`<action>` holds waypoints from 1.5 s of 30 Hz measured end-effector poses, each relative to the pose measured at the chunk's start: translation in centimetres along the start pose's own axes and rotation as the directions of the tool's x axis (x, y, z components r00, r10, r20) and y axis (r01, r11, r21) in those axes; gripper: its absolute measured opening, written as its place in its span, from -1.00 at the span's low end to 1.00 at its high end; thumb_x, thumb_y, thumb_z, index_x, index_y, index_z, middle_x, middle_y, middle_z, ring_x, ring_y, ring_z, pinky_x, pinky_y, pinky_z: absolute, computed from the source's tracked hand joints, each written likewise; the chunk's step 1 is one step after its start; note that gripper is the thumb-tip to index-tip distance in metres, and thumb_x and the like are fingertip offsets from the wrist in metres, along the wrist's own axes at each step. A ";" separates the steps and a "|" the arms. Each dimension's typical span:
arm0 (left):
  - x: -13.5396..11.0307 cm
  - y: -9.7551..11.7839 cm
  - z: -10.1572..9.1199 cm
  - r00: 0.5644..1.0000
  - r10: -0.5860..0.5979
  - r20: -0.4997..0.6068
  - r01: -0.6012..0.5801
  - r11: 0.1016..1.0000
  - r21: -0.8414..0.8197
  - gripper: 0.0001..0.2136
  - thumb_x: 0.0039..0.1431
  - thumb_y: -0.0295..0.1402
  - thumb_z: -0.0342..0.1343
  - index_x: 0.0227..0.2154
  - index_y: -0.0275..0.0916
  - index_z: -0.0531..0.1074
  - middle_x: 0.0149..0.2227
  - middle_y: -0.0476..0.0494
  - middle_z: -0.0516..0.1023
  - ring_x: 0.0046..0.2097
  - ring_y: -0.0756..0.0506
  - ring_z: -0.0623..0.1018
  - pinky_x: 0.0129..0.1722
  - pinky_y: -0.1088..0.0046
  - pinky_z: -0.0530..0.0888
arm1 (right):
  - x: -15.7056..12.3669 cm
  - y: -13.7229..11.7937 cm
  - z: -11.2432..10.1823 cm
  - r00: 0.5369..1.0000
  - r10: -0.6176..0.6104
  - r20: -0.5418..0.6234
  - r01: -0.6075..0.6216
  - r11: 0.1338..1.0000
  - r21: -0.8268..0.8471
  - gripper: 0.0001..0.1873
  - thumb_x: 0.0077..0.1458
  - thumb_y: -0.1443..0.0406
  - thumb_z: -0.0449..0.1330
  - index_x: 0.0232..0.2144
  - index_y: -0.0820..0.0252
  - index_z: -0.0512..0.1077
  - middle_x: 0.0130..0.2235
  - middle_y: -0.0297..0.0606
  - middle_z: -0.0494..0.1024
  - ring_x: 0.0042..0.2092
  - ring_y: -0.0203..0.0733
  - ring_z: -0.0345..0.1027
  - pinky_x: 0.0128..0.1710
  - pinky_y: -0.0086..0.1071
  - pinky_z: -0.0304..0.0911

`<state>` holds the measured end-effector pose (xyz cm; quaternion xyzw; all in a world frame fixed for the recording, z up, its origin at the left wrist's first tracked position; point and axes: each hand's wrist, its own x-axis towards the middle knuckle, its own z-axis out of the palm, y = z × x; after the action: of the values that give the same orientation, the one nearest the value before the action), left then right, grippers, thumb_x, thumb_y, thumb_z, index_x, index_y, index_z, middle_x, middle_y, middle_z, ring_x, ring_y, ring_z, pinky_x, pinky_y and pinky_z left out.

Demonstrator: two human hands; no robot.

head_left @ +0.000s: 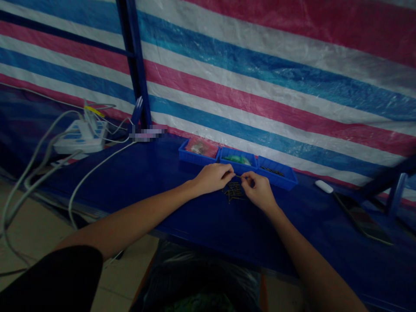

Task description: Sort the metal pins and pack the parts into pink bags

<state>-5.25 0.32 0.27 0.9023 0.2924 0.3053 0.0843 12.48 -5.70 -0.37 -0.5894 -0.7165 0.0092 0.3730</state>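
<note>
Over the blue table, my left hand [215,177] and my right hand [258,189] meet with their fingertips pinched close together. A thin, dark screw [238,176] spans the small gap between them, its rear end in my right fingers. Whatever my left fingertips pinch at its other end is too small to make out. Just below my hands lies a loose pile of similar screws [233,193]. Behind them stand three blue bins: the left bin [191,158] holds a reddish plastic bag, the middle bin [235,165] a green-tinted bag, and the right bin [286,181] dark screws.
A white power strip [81,136] with thick cables sits at the table's left end. To the right lie a small white case [324,186] and a dark phone [364,219]. A blue metal post [136,65] and a striped tarp [260,86] rise behind the table.
</note>
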 end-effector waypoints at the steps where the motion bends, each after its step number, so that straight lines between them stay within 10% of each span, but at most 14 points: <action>1: 0.0 0.0 0.0 1.000 0.004 -0.002 -0.004 1.000 -0.008 -0.85 0.20 -0.32 -0.01 -0.29 -0.24 0.41 -0.42 -0.04 0.51 -0.38 -0.01 0.48 -0.39 0.48 0.33 | 0.0 0.0 0.0 1.000 0.011 -0.004 -0.011 1.000 0.015 -0.82 -0.03 0.28 0.04 -0.48 0.18 0.43 -0.65 -0.42 0.31 -0.59 -0.32 0.18 -0.51 -0.44 0.05; 17: 0.1 0.0 -0.2 0.998 -0.010 -0.064 0.016 0.996 0.092 -0.83 0.24 -0.34 -0.06 -0.30 -0.25 0.42 -0.33 -0.09 0.55 -0.30 -0.05 0.50 -0.34 0.46 0.35 | 0.1 0.1 0.4 0.979 0.190 0.076 -0.203 0.941 0.271 -0.69 -0.14 0.30 -0.05 -0.47 0.23 0.48 -0.63 -0.37 0.37 -0.59 -0.29 0.18 -0.57 -0.43 0.04; 26: 0.3 -0.2 -0.7 0.996 -0.069 -0.057 0.071 0.996 0.045 -0.77 0.27 -0.33 -0.13 -0.32 -0.27 0.42 -0.35 -0.11 0.54 -0.31 -0.04 0.50 -0.33 0.44 0.35 | -0.1 0.0 0.2 0.999 0.035 0.000 -0.035 0.999 0.025 -0.68 0.03 0.27 0.01 -0.23 0.22 0.48 -0.59 -0.38 0.39 -0.55 -0.29 0.22 -0.48 -0.43 0.10; 45: 0.1 0.0 0.0 0.999 -0.007 -0.036 0.009 0.999 0.041 -0.76 0.26 -0.30 -0.11 -0.33 -0.25 0.43 -0.36 -0.10 0.53 -0.31 -0.04 0.49 -0.33 0.43 0.34 | -0.2 -0.2 0.1 1.000 -0.007 -0.015 0.006 0.998 -0.067 -0.75 0.07 0.26 0.02 -0.35 0.17 0.48 -0.58 -0.35 0.42 -0.51 -0.26 0.28 -0.47 -0.43 0.12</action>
<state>-5.18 0.39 0.31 0.8971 0.3037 0.3151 0.0615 12.28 -5.87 -0.43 -0.5992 -0.7155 -0.0208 0.3586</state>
